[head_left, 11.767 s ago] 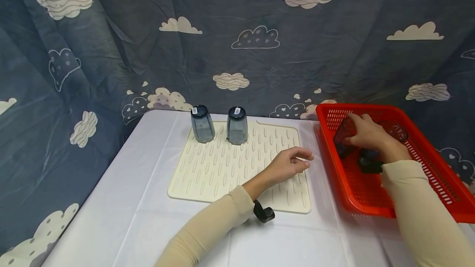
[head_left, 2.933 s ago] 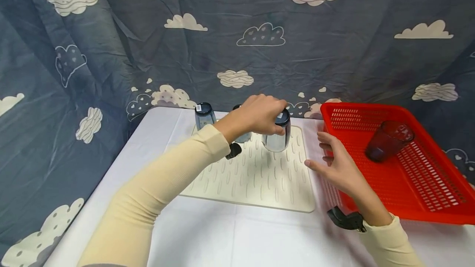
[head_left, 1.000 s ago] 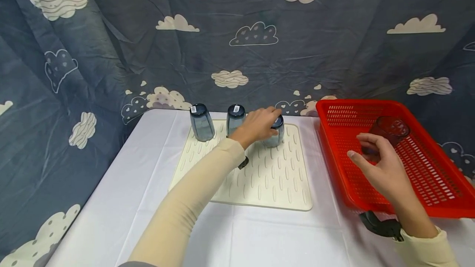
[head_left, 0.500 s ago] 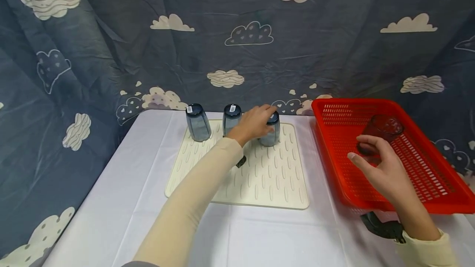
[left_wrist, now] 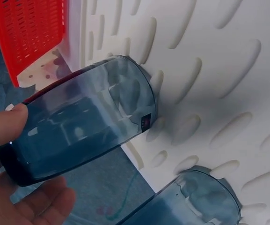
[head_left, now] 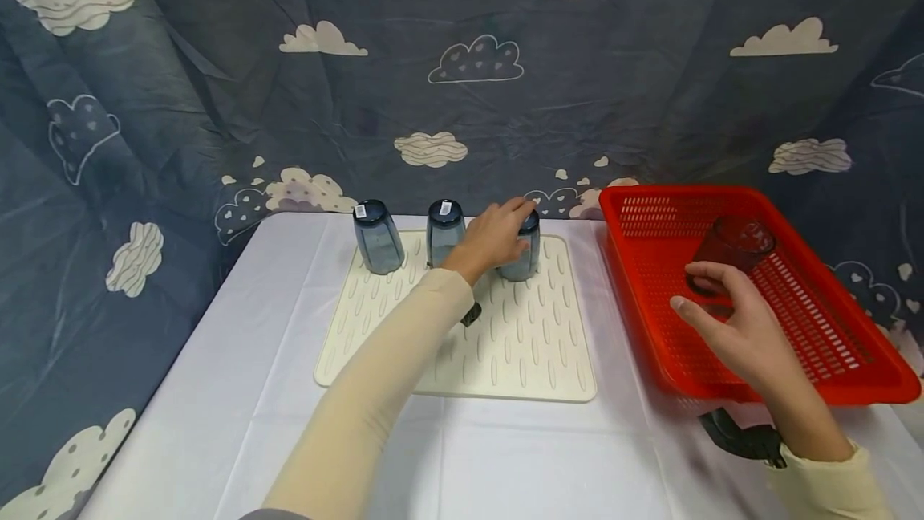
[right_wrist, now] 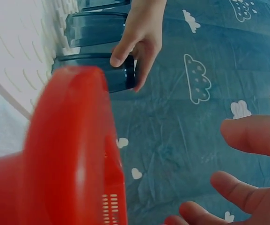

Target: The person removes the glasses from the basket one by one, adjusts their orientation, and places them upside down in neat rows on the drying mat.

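Note:
Three blue-grey glasses stand upside down in a row at the back of the cream ribbed mat (head_left: 534, 343): one (head_left: 377, 237) at the left, one (head_left: 442, 231) in the middle, and a third (head_left: 523, 259) on the right. My left hand (head_left: 494, 237) grips that third glass (left_wrist: 83, 122) by its upturned base, thumb and fingers curled round it. Over the near left part of the red basket (head_left: 635, 295) hovers my right hand (head_left: 722, 319), fingers relaxed and holding nothing. A dark glass (head_left: 732, 243) lies tilted in the basket just beyond those fingers.
A white cloth (head_left: 238, 392) covers the table, and a blue cloud-print curtain (head_left: 462, 103) hangs right behind it. The basket's rim (right_wrist: 74, 154) fills the lower left of the right wrist view.
The left hand brought the third glass down onto the mat beside the other two and still holds it. The right hand moved from the mat's edge to over the basket.

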Tool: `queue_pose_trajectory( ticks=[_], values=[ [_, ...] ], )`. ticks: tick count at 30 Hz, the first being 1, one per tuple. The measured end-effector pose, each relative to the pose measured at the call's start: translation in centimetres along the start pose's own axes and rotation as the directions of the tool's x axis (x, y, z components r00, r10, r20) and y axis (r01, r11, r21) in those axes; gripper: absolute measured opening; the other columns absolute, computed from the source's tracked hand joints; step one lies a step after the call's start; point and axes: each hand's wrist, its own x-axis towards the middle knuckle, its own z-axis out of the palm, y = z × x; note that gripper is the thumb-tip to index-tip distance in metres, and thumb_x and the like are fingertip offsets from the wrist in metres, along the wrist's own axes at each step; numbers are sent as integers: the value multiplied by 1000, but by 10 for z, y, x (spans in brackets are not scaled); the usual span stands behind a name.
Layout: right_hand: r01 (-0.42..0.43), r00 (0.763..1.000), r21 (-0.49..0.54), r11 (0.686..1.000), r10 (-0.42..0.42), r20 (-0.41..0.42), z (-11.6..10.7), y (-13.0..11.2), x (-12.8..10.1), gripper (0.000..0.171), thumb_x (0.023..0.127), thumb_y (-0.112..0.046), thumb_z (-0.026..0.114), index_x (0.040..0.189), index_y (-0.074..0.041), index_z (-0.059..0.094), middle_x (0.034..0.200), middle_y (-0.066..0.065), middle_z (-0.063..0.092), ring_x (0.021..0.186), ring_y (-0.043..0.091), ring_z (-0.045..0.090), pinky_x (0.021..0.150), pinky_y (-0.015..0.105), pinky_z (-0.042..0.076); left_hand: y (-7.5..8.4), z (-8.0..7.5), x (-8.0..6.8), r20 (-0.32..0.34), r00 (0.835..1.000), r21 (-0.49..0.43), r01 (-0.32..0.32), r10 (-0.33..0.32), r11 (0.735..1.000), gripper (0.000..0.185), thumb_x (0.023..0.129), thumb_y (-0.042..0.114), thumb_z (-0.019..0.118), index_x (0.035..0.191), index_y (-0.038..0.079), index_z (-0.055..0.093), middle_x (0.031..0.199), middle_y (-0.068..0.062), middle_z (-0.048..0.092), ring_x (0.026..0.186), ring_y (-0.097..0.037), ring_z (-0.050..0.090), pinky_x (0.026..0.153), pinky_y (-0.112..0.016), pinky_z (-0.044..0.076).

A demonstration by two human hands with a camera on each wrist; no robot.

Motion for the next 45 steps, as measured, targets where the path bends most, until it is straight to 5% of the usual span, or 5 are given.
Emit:
queue_pose_trajectory(
  ticks=[13,27,35,39,45],
  values=[
    [36,999,-7,999,-35,28,-2,-5,6,55,97,-26,65,142,-4,43,133,13,47,100,-20,36,72,0,37,-8,-4,-21,58,996,-98,70,-64,993,76,98,39,60,158,13,23,167,-9,17,138,-33,49,105,-44,50],
    [117,990,-142,983,-103,98,-36,-15,51,56,94,-22,67,139,3,45,133,28,48,96,-3,51,68,-2,33,-28,10,-104,-62,996,-298,-77,61,952,73,96,30,64,156,7,29,165,-14,23,148,-36,34,118,-52,35],
    [83,989,-297,951,-41,145,-52,-7,80,60,99,-32,59,141,5,40,139,36,38,114,52,41,87,69,37,-38,11,-151,-121,992,-445,-93,43,891,50,97,23,62,143,9,50,150,-9,51,139,-28,49,109,-45,46],
    [17,995,-332,943,17,100,-59,14,86,62,100,-33,54,142,9,37,136,40,37,112,54,40,85,72,36,-45,11,-157,-106,994,-623,-64,-2,780,34,99,20,59,132,9,61,135,-8,63,122,-25,62,95,-36,55],
    [-96,993,-309,946,113,36,-63,45,92,68,101,-39,50,145,11,33,141,42,34,122,59,34,92,74,32,-55,15,-159,108,992,-907,125,-65,403,31,103,17,53,131,6,58,132,-13,65,113,-23,68,93,-35,56]
  ],
)
